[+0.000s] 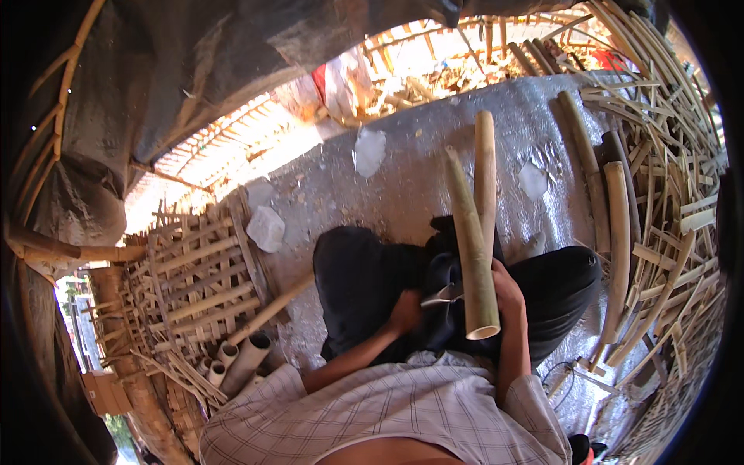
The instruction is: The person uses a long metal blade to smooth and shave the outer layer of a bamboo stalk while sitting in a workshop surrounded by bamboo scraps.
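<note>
While our right hand (508,291) wraps the long tan hollow bamboo tube (471,248) pointing twelve o'clock, our left hand (404,311) grips a metal blade (443,295); the tube looks stiff, light, best held low.

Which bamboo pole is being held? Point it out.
The bamboo pole slanting across the lap, gripped by the right hand; the left hand holds a blade against it. Others lie loose.

Grey tarp floor (403,186), woven bamboo panel (198,271) (sunlit), dark overhead cover (194,62).
</note>
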A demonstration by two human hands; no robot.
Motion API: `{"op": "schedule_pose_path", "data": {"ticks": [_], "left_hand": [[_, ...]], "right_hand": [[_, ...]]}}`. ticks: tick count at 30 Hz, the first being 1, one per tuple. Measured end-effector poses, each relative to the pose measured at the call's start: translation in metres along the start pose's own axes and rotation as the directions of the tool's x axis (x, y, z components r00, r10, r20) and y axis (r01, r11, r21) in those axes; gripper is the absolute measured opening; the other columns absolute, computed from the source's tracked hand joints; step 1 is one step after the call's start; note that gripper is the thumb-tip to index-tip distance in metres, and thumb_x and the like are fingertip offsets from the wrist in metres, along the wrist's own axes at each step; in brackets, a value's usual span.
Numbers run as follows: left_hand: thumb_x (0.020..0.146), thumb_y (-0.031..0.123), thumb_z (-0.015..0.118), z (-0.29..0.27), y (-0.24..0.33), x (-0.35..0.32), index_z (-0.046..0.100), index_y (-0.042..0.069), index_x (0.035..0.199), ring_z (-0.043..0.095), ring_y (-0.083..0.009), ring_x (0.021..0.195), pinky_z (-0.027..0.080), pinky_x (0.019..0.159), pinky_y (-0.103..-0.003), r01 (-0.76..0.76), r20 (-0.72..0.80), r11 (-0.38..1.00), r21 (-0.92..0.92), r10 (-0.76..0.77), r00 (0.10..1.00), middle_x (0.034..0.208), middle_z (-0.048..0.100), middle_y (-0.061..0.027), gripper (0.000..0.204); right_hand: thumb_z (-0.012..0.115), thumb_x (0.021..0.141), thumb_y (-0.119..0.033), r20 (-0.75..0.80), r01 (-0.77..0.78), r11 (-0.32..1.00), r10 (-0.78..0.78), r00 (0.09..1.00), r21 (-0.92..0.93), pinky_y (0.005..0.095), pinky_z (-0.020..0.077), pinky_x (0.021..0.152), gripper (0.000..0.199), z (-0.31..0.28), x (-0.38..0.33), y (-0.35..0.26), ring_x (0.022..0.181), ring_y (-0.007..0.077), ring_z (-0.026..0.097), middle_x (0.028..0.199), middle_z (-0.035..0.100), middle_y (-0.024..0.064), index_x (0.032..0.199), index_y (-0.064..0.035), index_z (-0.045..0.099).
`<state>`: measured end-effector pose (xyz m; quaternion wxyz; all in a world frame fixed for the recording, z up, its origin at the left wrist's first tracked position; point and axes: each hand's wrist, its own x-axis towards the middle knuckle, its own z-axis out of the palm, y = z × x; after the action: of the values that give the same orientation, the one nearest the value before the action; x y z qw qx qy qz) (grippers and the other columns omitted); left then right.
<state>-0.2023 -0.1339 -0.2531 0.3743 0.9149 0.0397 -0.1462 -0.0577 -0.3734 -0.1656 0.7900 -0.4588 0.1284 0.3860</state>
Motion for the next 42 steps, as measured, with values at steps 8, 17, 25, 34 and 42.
{"op": "schedule_pose_path", "data": {"ticks": [8, 17, 25, 34, 42], "left_hand": [[0.075, 0.014, 0.068, -0.022, 0.035, 0.006, 0.069, -0.002, 0.094, 0.063, -0.0454, 0.097, 0.052, 0.092, -0.053, 0.053, 0.027, 0.994, 0.097, -0.056, 0.998, 0.098, 0.068, -0.0266, 0.025], [0.080, 0.014, 0.065, -0.052, 0.068, 0.011, 0.069, 0.001, 0.090, 0.065, -0.0480, 0.092, 0.054, 0.084, -0.056, 0.100, -0.141, 0.979, 0.179, -0.075, 0.987, 0.092, 0.069, -0.0270, 0.016], [0.080, 0.014, 0.070, -0.119, 0.169, -0.013, 0.068, -0.002, 0.082, 0.065, -0.0332, 0.067, 0.051, 0.065, -0.045, -0.047, -0.254, 0.999, 0.000, 0.046, 0.966, 0.070, 0.064, -0.0203, 0.017], [0.086, 0.034, 0.081, -0.203, 0.174, -0.004, 0.059, 0.006, 0.086, 0.050, -0.0076, 0.046, 0.038, 0.041, -0.026, 0.148, -0.201, 0.896, -0.418, -0.250, 0.947, 0.064, 0.056, 0.0001, 0.036], [0.099, 0.021, 0.069, -0.247, 0.176, 0.029, 0.048, 0.008, 0.097, 0.045, -0.0068, 0.050, 0.040, 0.046, -0.026, 0.016, -0.009, 0.672, -0.740, -0.033, 0.999, 0.067, 0.050, 0.0013, 0.025]], "right_hand": [[0.078, 0.093, -0.024, -0.096, 0.083, 0.980, -0.101, 0.990, -0.181, 0.0259, 0.0426, 0.057, 0.021, 0.008, 0.007, 0.004, 0.067, 0.0048, 0.055, 0.078, 0.061, -0.0040, 0.095, -0.0070, 0.066], [0.078, 0.092, -0.015, 0.116, 0.301, 0.941, -0.320, 0.940, 0.158, 0.0347, 0.0539, 0.092, 0.031, -0.024, 0.021, 0.030, 0.097, 0.0188, 0.065, 0.106, 0.067, 0.0085, 0.116, -0.0024, 0.064], [0.069, 0.096, -0.016, -0.087, 0.174, 0.851, -0.151, 0.985, 0.496, 0.0387, 0.0615, 0.077, 0.029, -0.050, 0.053, 0.050, 0.086, 0.0244, 0.069, 0.100, 0.067, 0.0109, 0.118, -0.0010, 0.058], [0.066, 0.091, -0.012, 0.188, -0.093, 0.842, -0.010, 0.982, 0.531, 0.0364, 0.0567, 0.067, 0.025, -0.017, 0.021, 0.002, 0.070, 0.0180, 0.060, 0.086, 0.059, 0.0082, 0.107, -0.0007, 0.051], [0.065, 0.086, -0.005, 0.496, -0.431, 0.442, -0.038, 0.868, 0.787, 0.0274, 0.0488, 0.069, 0.028, -0.007, -0.046, -0.062, 0.071, 0.0086, 0.054, 0.084, 0.053, 0.0014, 0.110, 0.0036, 0.053]]}}
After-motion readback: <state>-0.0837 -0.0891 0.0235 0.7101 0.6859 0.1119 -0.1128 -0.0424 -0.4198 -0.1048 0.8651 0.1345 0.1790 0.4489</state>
